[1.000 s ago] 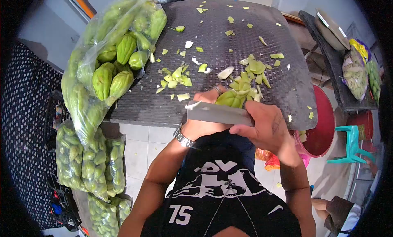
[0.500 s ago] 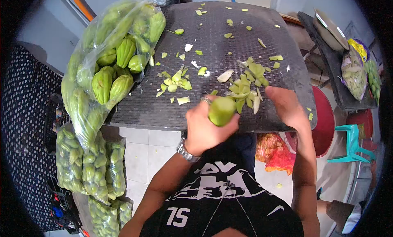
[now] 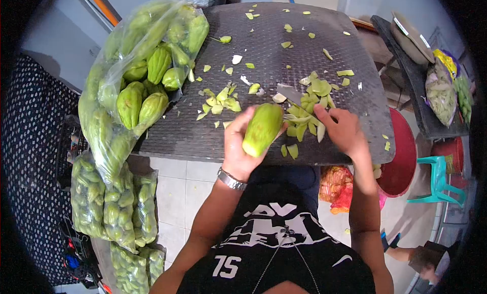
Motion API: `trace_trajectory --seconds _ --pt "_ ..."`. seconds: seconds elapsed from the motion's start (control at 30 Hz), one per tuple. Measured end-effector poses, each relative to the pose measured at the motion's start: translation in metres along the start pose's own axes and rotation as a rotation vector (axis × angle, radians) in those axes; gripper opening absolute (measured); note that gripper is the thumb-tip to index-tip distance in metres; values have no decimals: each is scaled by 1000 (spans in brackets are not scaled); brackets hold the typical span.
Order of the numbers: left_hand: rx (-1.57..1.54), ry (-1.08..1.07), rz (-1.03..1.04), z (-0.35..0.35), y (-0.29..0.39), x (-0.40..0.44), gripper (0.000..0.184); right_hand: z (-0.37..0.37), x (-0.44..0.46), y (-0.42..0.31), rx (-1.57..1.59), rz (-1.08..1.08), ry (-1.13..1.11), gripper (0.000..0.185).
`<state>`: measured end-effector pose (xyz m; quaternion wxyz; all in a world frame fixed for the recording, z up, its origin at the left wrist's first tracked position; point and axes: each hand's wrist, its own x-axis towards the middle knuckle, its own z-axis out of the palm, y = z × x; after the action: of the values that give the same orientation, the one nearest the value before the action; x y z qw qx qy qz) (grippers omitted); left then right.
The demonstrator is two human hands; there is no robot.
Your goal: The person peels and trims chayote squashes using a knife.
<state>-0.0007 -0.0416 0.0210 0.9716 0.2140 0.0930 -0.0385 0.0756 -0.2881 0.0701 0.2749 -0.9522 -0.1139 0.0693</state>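
My left hand (image 3: 236, 144) is wrapped round a green chayote (image 3: 263, 130) above the table's near edge. The chayote is tilted, its paler end towards me. To its right, my right hand (image 3: 346, 133) is closed round a knife (image 3: 291, 94), its handle mostly hidden by the fingers. The blade points left, just beyond the chayote and apart from it. Cut green peel pieces (image 3: 318, 87) lie heaped beneath the knife. A smaller group of peelings (image 3: 222, 99) lies to the left.
A clear plastic bag of chayotes (image 3: 130, 103) fills the table's left side. More filled bags (image 3: 119, 205) stand below it. Scraps dot the dark woven-textured table (image 3: 264, 45). At right are a red tub (image 3: 404, 157), a teal stool (image 3: 437, 180) and part of another person (image 3: 423, 258).
My left hand has turned the chayote from nearly end-on to lengthwise. My right hand has shifted a little left and down, and the knife blade now points further left.
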Motion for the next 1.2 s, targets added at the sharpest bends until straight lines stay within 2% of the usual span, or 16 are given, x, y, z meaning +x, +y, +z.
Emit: trace_trajectory --seconds 0.03,0.13,0.27,0.3,0.4,0.5,0.6,0.7,0.8,1.03,1.2 --pt "-36 -68 -37 5 -3 -2 55 3 2 0 33 11 30 73" --pt "-258 -163 -201 4 -7 -5 58 8 4 0 97 98 74 75" --pt "-440 -421 -518 -34 -14 6 59 -4 11 -14 40 202 39 76" --pt "-275 -326 -510 -27 -11 0 59 -4 11 -14 10 211 31 76" --pt "153 -150 -259 -5 -19 -17 63 5 15 -5 -15 140 175 77" --pt "344 -203 -175 2 -18 -20 69 11 23 7 84 179 188 77" --pt "461 -183 -118 -1 -18 -19 75 22 19 18 159 -47 39 71" --pt "376 -167 -154 7 -13 -24 81 3 -26 -29 223 -174 -101 69" --pt "465 -153 -154 -1 -13 -30 84 5 -53 -51 66 -325 -97 70" --pt "1098 -120 257 -25 -31 -24 91 14 -56 -42 -46 -506 -102 71" --pt "845 -120 214 -9 -38 -21 77 14 -61 -42 -51 -520 -82 71"
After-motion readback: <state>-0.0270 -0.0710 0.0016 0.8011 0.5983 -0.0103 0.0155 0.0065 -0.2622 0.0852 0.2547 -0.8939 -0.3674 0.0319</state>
